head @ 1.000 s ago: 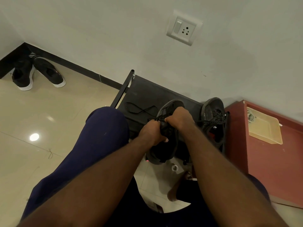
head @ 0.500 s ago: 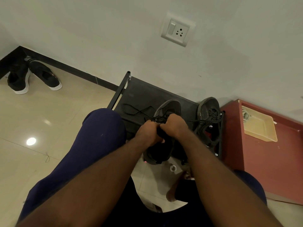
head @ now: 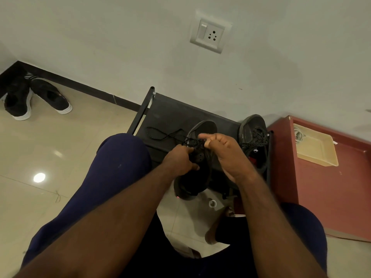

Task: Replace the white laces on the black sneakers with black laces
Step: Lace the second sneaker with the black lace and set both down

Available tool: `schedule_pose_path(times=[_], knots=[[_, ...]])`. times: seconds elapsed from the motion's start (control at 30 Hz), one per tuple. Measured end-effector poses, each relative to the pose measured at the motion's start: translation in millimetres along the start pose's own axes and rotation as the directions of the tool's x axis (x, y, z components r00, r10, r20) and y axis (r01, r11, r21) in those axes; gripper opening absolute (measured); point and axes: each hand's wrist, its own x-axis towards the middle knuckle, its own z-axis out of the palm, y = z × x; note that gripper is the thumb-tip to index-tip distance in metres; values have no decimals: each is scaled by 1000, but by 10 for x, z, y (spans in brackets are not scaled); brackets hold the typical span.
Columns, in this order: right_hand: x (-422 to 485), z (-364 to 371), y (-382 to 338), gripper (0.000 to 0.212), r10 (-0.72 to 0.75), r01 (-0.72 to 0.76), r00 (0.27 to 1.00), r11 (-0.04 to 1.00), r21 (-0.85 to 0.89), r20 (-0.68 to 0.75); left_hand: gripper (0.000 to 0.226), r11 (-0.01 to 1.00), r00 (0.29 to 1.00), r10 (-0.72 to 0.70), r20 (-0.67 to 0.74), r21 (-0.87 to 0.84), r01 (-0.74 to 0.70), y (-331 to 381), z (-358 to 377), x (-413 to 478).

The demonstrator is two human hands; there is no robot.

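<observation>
The left hand (head: 180, 159) grips the black sneaker (head: 202, 129) at its tongue; the right hand (head: 226, 155), just beside, pinches the black lace (head: 160, 136), whose braided end trails leftward from the grip over the rack (head: 170, 115)

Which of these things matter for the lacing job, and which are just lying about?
In the job: held sneaker, black lace, second sneaker, left hand, right hand.
Lying about: shoes by the wall, beige tray, wall socket, tape roll.
</observation>
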Motion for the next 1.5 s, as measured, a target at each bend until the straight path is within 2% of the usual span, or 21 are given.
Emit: schedule_pose_path(times=[0.1, 0.17, 0.23, 0.3, 0.37, 0.43, 0.5, 0.57, 0.8, 0.83, 0.9, 0.97, 1.0, 1.03, 1.07, 1.1, 1.17, 1.23, 1.37, 1.43, 1.5], knots=[[-77, 48, -230, 20, 6, -50, 995, 888, 456, 98, 72, 1000, 1000, 9, 2, -4, -9, -4, -12, -1], [-76, 31, -338, 26, 108, -95, 994, 835, 542, 8, 81, 1000, 1000, 14, 7, -4, -14, -15, -11, 1], [-24, 20, -338, 24, 169, -126, 979, 942, 311, -117, 84, 1000, 1000, 10, 12, -18, -10, -18, -11, -3], [70, 17, -207, 11, 95, -139, 972, 969, -202, -216, 82, 1000, 1000, 8, 9, -19, -8, -12, -16, -8], [153, 6, -32, 10, 79, -187, 976, 785, -591, -205, 77, 1000, 1000, 20, 4, -24, -19, -7, -23, -10], [182, -11, 92, 12, 178, -215, 975, 581, -785, -135, 74, 999, 1000, 31, -6, -34, -31, 7, -18, -7], [150, 1, 129, 10, 248, -178, 966, 410, -895, -78, 82, 999, 999, 33, -10, -26, -34, 5, -15, -3], [120, 21, 153, 17, 251, -129, 967, 336, -933, -44, 92, 1000, 1000, 21, 12, 6, -21, -4, -5, 5], [69, -27, 150, 22, 64, 13, 997, 325, -946, 36, 101, 998, 998, 10, 67, 65, -14, 5, -23, 29], [40, -20, 102, 21, 26, 58, 997, 391, -918, 74, 100, 997, 997, 7, 80, 71, -12, 14, -32, 27], [-59, 28, -2, 16, -63, 163, 984, 697, -698, 166, 90, 997, 996, 27, 82, 71, -33, -4, -14, 61], [-191, 84, -174, 25, -139, 161, 974, 980, -115, 181, 79, 998, 998, 21, 66, 63, -26, -24, -2, 91], [-247, 112, -285, 29, -128, 100, 984, 972, 214, 121, 80, 997, 997, 20, 70, 72, -25, -15, -11, 78], [-262, 128, -386, 30, -54, 34, 998, 911, 410, 36, 85, 997, 997, 14, 74, 81, -20, 11, -26, 55], [-240, 129, -448, 30, 47, -5, 996, 882, 472, -77, 91, 996, 997, -3, 75, 86, -3, 27, -34, 45], [-181, 108, -472, 30, 138, -52, 972, 917, 396, -192, 94, 995, 997, -30, 71, 92, 23, 32, -29, 56], [-11, 20, -346, 29, 109, -154, 927, 983, -99, -359, 94, 994, 997, -44, 67, 104, 37, 49, -23, 54], [77, -56, -99, 30, 77, -286, 927, 778, -559, -367, 92, 993, 997, -30, 64, 113, 23, 49, -23, 55], [-31, -78, 262, 73, 318, -418, 904, 505, -755, -287, 95, 988, 999, -13, 48, 152, 5, 37, 2, 50], [-72, -32, 340, 67, 391, -328, 902, 348, -878, -182, 96, 987, 999, -6, 46, 161, -1, 36, 24, 45], [-68, 44, 324, 48, 431, -212, 900, 317, -924, -59, 96, 987, 999, -8, 46, 161, 0, 30, 30, 55]])
